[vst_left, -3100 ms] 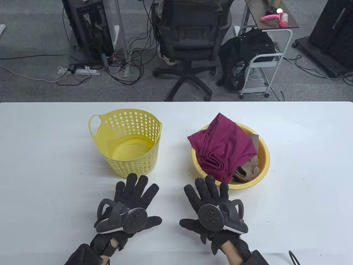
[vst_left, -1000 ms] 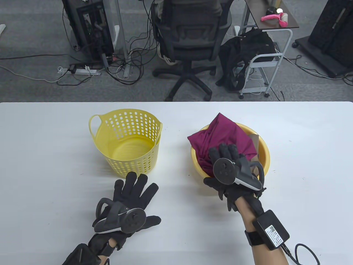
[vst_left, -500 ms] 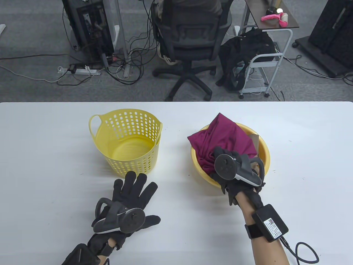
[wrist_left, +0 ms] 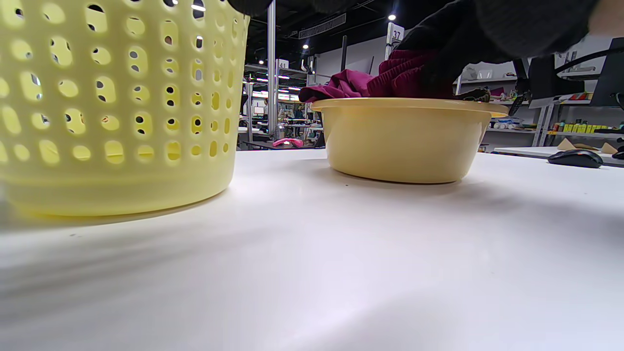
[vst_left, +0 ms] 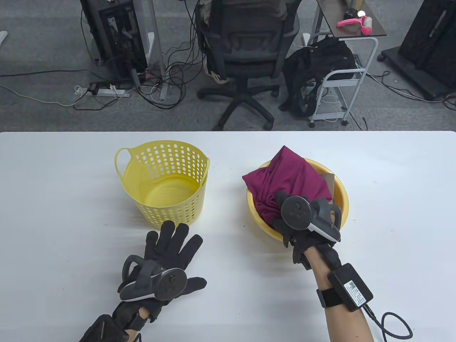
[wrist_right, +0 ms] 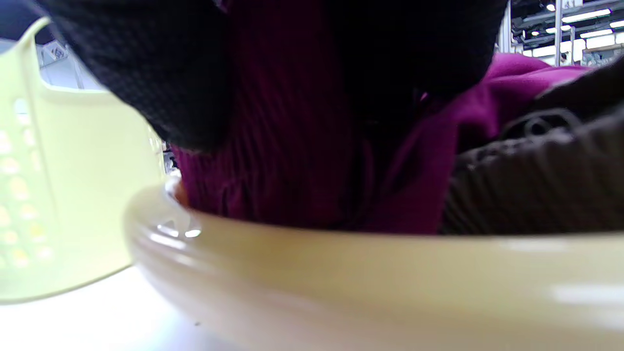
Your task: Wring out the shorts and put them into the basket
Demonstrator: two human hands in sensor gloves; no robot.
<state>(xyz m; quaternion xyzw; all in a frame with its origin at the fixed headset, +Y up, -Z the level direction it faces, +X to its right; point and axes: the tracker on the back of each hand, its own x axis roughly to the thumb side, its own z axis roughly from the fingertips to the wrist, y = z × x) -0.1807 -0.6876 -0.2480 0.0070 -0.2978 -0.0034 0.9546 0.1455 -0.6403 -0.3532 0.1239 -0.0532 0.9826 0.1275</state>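
White hanging signs in the left wrist view read "37" [wrist_left: 395,34] and "41" [wrist_left: 281,64]. The label on the wrist box [vst_left: 355,289] is too small to read.

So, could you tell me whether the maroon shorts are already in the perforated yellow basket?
No, the basket holds nothing, and the shorts lie in the basin.

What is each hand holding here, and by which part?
The right hand grips the maroon shorts at their near, bunched edge, inside the yellow basin. The left hand holds nothing, flat on the table.
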